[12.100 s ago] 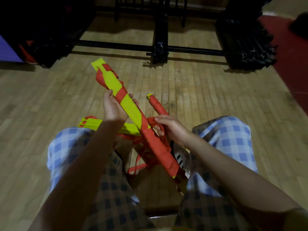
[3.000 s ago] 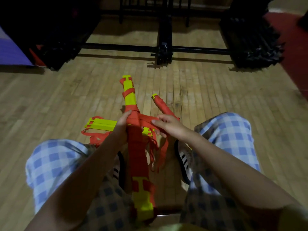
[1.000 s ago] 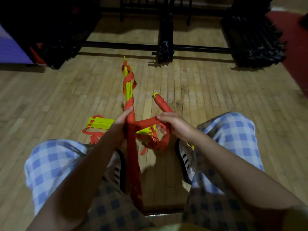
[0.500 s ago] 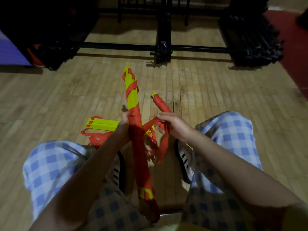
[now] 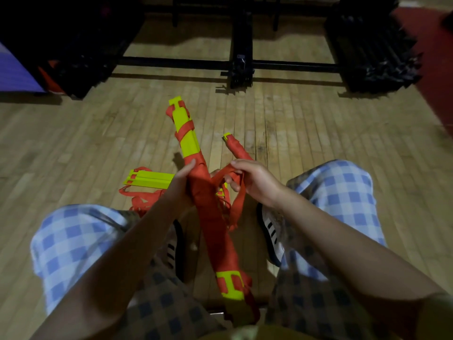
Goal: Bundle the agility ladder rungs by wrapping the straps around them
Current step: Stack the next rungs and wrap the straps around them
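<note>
At frame centre, the left hand (image 5: pixel 180 185) grips the rung bundle (image 5: pixel 208 200); the right hand (image 5: pixel 255 181) pinches the orange strap (image 5: pixel 239 202) just beside it.

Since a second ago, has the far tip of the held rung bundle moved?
Yes. The rung bundle has tipped back toward the person: its far tip now sits farther short of the black floor rail than before.

The held bundle (image 5: pixel 208 209) stands between 2 knees, loose rungs (image 5: pixel 149 180) lying left, wrapped bundle (image 5: pixel 236 149) right.
</note>
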The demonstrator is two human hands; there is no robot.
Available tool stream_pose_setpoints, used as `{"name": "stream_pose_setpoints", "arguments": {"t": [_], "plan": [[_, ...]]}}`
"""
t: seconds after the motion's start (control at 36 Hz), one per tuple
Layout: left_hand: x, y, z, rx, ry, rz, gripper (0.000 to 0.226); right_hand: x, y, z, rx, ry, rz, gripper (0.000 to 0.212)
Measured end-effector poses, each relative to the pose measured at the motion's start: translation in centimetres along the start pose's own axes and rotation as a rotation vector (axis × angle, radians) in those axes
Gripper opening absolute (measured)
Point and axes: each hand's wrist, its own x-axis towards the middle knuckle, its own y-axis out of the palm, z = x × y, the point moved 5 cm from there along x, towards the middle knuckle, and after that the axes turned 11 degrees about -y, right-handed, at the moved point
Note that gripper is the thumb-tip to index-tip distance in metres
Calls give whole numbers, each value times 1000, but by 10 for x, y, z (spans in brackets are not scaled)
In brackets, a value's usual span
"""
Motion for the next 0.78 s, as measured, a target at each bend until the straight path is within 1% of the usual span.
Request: {"name": "stream_pose_setpoints", "arguments": {"t": [0.06,0.11,0.19,0.25,0.31,0.36,0.42,0.5,0.61,0.69,0.75,0.78], "plan": [[2,2,0,-35,-5,-14,47,2,-3,-1,10,15,-21,40],[5,-1,-1,-19,-10,-42,39,3,-3,-3,30,53,-6,30],[10,-7,-2,66,-25,-94,39,3,-2,-8,82,126,22,35],[12,-8,-2,90,-7,-162,43,3,-2,-10,110,146,31,33],[15,-13,-6,35,50,-225,46,4,-3,-10,124,152,27,29],[17,-21,-11,-35,120,-287,43,6,-5,-9,125,150,14,32],[16,-27,-15,-47,153,-339,40,7,-7,-7,117,129,3,34],[11,-28,-19,-37,188,-347,36,8,-8,-4,84,98,-10,33],[10,-24,-18,39,164,-299,51,9,-8,-3,49,69,-16,33],[11,-22,-19,46,199,-248,52,8,-8,-3,61,70,-26,33],[10,-23,-19,18,206,-236,52,8,-9,-3,94,71,-28,29],[10,-23,-20,10,205,-221,52,9,-9,-3,113,69,-24,24]]}}
